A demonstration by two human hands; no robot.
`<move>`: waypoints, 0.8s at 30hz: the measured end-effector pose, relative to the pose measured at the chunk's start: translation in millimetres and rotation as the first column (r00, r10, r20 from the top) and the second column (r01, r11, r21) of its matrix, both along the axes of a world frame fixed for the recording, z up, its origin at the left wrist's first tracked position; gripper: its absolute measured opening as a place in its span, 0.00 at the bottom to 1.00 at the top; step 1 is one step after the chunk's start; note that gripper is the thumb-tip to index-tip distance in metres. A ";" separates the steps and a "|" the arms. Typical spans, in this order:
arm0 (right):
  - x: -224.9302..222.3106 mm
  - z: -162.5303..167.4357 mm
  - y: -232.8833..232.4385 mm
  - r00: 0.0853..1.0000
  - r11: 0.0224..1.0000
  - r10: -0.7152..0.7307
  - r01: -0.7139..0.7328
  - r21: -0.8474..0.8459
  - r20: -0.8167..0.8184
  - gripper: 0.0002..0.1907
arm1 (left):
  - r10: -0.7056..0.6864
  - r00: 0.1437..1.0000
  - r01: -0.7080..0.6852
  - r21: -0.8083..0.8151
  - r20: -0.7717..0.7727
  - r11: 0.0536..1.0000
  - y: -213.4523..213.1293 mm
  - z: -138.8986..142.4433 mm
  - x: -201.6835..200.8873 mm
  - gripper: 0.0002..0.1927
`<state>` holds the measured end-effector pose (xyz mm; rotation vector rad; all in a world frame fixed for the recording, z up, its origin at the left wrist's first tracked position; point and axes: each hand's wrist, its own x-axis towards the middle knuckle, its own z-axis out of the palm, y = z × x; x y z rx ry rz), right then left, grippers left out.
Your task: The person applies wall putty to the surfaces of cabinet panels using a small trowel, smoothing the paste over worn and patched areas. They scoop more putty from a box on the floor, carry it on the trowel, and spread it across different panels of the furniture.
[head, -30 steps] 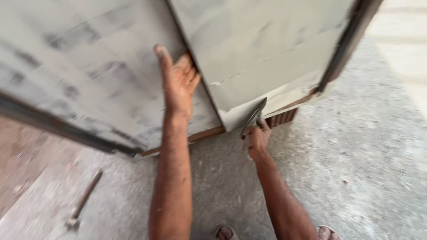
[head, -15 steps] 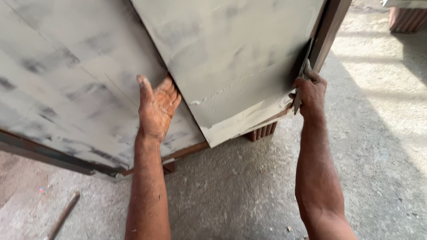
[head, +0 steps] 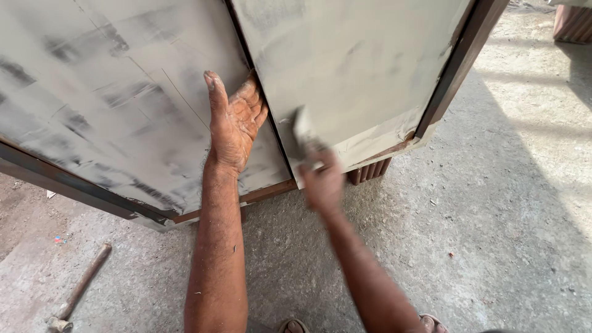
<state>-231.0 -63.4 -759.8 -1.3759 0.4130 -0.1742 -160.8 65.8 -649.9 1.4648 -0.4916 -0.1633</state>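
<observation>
Two grey putty-coated panels lean in front of me: a left panel (head: 105, 92) and a right panel (head: 357, 61) with a dark metal frame. My left hand (head: 234, 123) lies flat on the left panel, fingers hooked at the seam between the two. A putty knife (head: 303, 132) is gripped in my right hand (head: 324, 182), its blade pressed on the lower left part of the right panel. The hand and blade are blurred.
A hammer (head: 77, 290) lies on the concrete floor (head: 481, 234) at the lower left. A ribbed reddish brick (head: 369, 171) props the right panel's bottom edge. Another reddish ribbed object (head: 573, 21) stands at the top right. My sandalled toes show at the bottom edge.
My right hand with the putty knife has swung from the right frame edge back to the panel's lower left. My left hand stays on the seam.
</observation>
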 end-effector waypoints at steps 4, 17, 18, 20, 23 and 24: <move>-21.5 5.0 37.7 0.994 0.987 0.108 -0.111 -0.115 -0.033 0.30 | 0.051 0.997 -0.053 -0.035 -0.059 0.998 3.1 -0.9 5.8 0.75; -24.9 -68.2 -155.1 0.991 0.647 -0.119 0.120 0.753 -0.056 0.32 | 0.221 0.952 -0.206 0.091 -0.212 0.974 -2.6 -47.0 12.3 0.73; -24.3 -69.4 -164.7 0.991 0.617 -0.117 0.130 0.776 -0.073 0.31 | 0.222 0.947 -0.206 0.091 -0.232 0.974 -3.7 -55.6 9.2 0.72; -22.7 -71.2 -176.3 0.983 0.729 -0.184 0.123 0.674 0.020 0.34 | 0.232 0.940 -0.213 0.101 -0.250 0.972 -4.2 -69.6 1.8 0.71; -16.8 -66.6 -191.4 0.976 0.921 -0.194 0.146 0.361 0.102 0.38 | 0.240 0.942 -0.224 0.094 -0.233 0.970 -5.7 -81.8 -9.1 0.70; -13.6 -63.5 -198.4 0.977 0.963 -0.180 0.153 0.221 0.111 0.39 | 0.227 0.949 -0.216 0.074 -0.220 0.974 -5.4 -82.9 -11.8 0.70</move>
